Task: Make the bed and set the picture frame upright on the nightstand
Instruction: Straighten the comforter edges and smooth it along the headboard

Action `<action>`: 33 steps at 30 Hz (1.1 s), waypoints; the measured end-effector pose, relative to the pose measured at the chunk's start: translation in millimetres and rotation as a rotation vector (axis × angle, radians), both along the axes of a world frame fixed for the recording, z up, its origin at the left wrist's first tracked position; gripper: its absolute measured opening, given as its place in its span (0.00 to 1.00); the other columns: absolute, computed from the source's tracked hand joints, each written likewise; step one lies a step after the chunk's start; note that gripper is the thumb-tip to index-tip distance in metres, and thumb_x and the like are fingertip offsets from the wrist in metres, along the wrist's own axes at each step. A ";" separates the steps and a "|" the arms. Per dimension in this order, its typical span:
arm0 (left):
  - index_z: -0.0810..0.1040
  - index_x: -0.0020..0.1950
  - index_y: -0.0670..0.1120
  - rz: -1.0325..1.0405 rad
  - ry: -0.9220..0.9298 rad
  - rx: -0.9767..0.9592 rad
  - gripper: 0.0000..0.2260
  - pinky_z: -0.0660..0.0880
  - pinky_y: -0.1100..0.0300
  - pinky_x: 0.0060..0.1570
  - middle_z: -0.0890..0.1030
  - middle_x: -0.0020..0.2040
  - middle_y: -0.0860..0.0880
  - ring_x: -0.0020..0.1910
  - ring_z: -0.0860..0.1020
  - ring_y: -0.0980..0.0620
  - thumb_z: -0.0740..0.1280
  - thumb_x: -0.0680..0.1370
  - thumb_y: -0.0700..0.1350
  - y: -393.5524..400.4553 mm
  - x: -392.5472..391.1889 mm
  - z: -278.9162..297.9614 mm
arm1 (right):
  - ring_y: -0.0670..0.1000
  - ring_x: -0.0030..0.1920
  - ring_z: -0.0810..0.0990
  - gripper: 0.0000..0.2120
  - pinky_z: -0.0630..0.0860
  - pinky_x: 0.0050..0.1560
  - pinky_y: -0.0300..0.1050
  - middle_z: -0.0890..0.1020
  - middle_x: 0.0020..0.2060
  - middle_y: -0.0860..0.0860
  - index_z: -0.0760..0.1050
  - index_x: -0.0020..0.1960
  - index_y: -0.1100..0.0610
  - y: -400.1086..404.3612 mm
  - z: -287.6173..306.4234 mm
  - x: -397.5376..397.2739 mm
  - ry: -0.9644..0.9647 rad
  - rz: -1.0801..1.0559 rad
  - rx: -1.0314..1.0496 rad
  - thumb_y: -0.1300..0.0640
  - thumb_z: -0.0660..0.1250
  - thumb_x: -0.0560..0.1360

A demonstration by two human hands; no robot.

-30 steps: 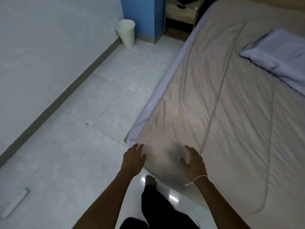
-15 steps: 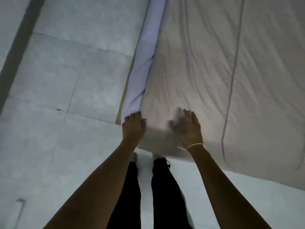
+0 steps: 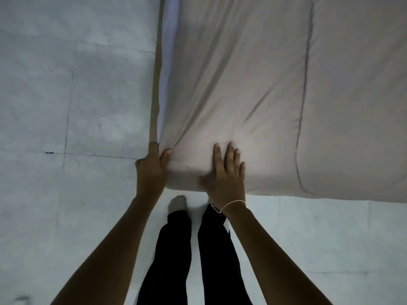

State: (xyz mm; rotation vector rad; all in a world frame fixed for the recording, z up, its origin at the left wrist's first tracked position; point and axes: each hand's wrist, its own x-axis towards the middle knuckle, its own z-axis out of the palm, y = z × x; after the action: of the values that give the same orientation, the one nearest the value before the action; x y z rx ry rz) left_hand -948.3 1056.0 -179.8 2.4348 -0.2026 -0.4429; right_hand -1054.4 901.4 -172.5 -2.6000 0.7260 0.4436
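At the lower middle of the head view, the left hand [image 3: 152, 170] gripped the near corner of the beige quilt [image 3: 253, 95], fingers curled round its edge, while the right hand [image 3: 226, 177] lay flat on it with fingers straight. Along the quilt's left edge showed a strip of lavender sheet [image 3: 169, 51]. Pale tiled floor [image 3: 66, 95] stretched across the left half and below the quilt's near edge.

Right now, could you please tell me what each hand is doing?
Left hand: closed, gripping the corner of the blanket.
Right hand: open, fingers straight, pressing flat on the blanket.
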 end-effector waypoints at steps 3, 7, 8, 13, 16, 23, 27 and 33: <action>0.71 0.50 0.42 -0.071 0.027 -0.004 0.17 0.73 0.58 0.33 0.76 0.36 0.46 0.33 0.77 0.47 0.60 0.78 0.57 9.6 13.1 -6.3 | 0.61 0.78 0.46 0.46 0.51 0.74 0.63 0.46 0.78 0.57 0.44 0.79 0.49 6.0 -4.6 0.1 0.015 -0.025 0.006 0.41 0.65 0.69; 0.73 0.49 0.44 0.035 -0.034 0.005 0.15 0.72 0.59 0.38 0.79 0.41 0.46 0.37 0.76 0.51 0.59 0.80 0.56 -9.3 34.7 -5.0 | 0.60 0.78 0.47 0.42 0.50 0.74 0.61 0.49 0.78 0.56 0.49 0.78 0.49 -0.6 -4.1 -2.8 -0.055 -0.048 0.063 0.42 0.64 0.70; 0.74 0.51 0.43 0.102 -0.042 -0.020 0.15 0.74 0.59 0.40 0.80 0.44 0.46 0.39 0.77 0.51 0.58 0.81 0.55 -19.3 43.5 -4.3 | 0.59 0.78 0.47 0.41 0.48 0.75 0.60 0.49 0.78 0.56 0.48 0.78 0.48 -2.4 -3.4 -5.1 -0.062 -0.033 0.069 0.43 0.64 0.71; 0.72 0.49 0.43 0.192 -0.031 -0.026 0.15 0.73 0.50 0.51 0.80 0.44 0.43 0.45 0.79 0.42 0.54 0.82 0.54 -70.1 96.4 -5.9 | 0.59 0.78 0.46 0.41 0.50 0.75 0.59 0.48 0.78 0.55 0.46 0.79 0.48 -11.6 -9.2 -12.1 -0.065 0.048 0.047 0.47 0.65 0.73; 0.67 0.49 0.47 0.141 -0.108 0.150 0.12 0.62 0.52 0.51 0.77 0.39 0.46 0.39 0.75 0.44 0.51 0.83 0.54 -67.5 102.8 -15.1 | 0.58 0.78 0.45 0.41 0.49 0.75 0.57 0.46 0.79 0.54 0.46 0.79 0.48 -12.2 -11.8 -14.8 -0.052 0.071 0.043 0.48 0.65 0.73; 0.68 0.68 0.46 0.150 -0.328 0.259 0.18 0.63 0.47 0.65 0.73 0.65 0.43 0.64 0.72 0.43 0.58 0.80 0.51 -80.9 95.3 -9.4 | 0.56 0.76 0.58 0.29 0.55 0.75 0.59 0.61 0.76 0.55 0.59 0.76 0.51 -40.0 6.3 -13.4 -0.307 -0.023 0.052 0.46 0.60 0.77; 0.57 0.77 0.47 -0.428 -0.484 0.309 0.25 0.47 0.39 0.72 0.59 0.76 0.41 0.75 0.56 0.40 0.52 0.82 0.54 -99.0 74.2 -15.9 | 0.56 0.78 0.51 0.31 0.47 0.77 0.56 0.55 0.78 0.56 0.55 0.78 0.53 -99.3 8.8 23.4 -0.362 -0.292 -0.080 0.42 0.55 0.79; 0.54 0.78 0.45 -0.784 -0.508 0.354 0.26 0.49 0.41 0.74 0.54 0.77 0.41 0.77 0.51 0.40 0.49 0.83 0.56 -45.1 28.8 -40.9 | 0.59 0.78 0.49 0.28 0.47 0.75 0.63 0.52 0.78 0.57 0.50 0.79 0.52 -99.4 -41.2 12.2 -0.176 -0.162 -0.293 0.44 0.47 0.81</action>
State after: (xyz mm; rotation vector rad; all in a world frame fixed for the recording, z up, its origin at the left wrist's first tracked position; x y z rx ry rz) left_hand -919.5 1010.9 -220.8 2.6939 -1.4259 -0.1733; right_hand -1042.1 802.0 -213.7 -2.7722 0.9932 0.0607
